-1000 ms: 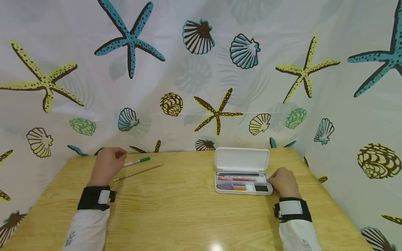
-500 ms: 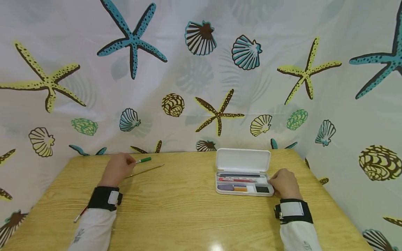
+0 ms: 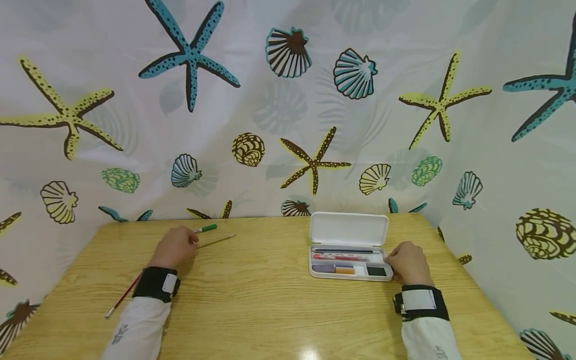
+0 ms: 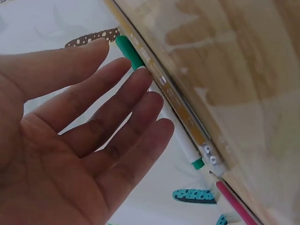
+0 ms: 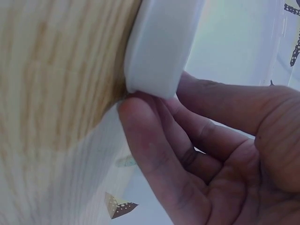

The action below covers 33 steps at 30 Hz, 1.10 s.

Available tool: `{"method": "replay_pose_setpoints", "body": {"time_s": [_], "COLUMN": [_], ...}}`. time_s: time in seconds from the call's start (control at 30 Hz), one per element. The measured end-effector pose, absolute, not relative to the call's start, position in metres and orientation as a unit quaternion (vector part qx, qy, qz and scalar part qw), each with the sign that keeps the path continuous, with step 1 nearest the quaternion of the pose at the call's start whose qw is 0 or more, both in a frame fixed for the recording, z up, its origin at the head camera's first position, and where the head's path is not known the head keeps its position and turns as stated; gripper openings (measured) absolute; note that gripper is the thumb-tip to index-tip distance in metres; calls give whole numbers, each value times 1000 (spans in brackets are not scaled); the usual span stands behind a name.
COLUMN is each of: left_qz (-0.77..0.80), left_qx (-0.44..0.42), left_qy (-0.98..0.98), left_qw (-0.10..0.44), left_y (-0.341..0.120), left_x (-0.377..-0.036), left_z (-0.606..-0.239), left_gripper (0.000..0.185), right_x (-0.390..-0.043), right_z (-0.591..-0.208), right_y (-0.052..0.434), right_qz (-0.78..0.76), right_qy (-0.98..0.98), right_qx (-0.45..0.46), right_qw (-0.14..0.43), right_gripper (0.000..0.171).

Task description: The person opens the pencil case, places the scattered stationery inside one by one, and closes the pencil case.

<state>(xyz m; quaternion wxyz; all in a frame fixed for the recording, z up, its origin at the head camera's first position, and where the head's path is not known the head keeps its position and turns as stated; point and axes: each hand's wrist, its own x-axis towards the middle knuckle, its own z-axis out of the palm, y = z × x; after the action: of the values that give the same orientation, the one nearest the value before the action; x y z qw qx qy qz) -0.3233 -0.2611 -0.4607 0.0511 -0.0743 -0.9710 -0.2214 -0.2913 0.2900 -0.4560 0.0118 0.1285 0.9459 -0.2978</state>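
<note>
Open white plastic pencil case [image 3: 347, 250] sat on pale wood-grain bench [image 3: 270, 300], lid up, pens and erasers showing. Right hand [image 3: 407, 264] gripped case's right end, likely steadying it. Left hand [image 3: 176, 246], well left of case, fingers straight and relaxed, touched green-capped white marker [image 3: 203, 230] beside slim wooden brush [image 3: 216, 242].

A wood-grain desk [image 3: 270, 300] fills the lower frame. A green-capped pen [image 3: 206, 229], two brushes and an open white case [image 3: 347, 247] are carried on it.
</note>
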Motion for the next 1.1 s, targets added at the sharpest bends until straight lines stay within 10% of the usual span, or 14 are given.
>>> {"method": "replay_pose_setpoints", "body": {"time_s": [1.1], "left_qz": [-198], "left_qx": [-92], "left_qy": [-975], "left_qw": [50], "left_y": [-240], "left_x": [-321], "left_z": [-472], "left_gripper": [12], "right_x": [-290], "right_z": [-455], "right_y": [290], "right_qz": [-307], "right_qy": [943], "right_qx": [128], "right_qw": [14], "right_gripper": [22]}}
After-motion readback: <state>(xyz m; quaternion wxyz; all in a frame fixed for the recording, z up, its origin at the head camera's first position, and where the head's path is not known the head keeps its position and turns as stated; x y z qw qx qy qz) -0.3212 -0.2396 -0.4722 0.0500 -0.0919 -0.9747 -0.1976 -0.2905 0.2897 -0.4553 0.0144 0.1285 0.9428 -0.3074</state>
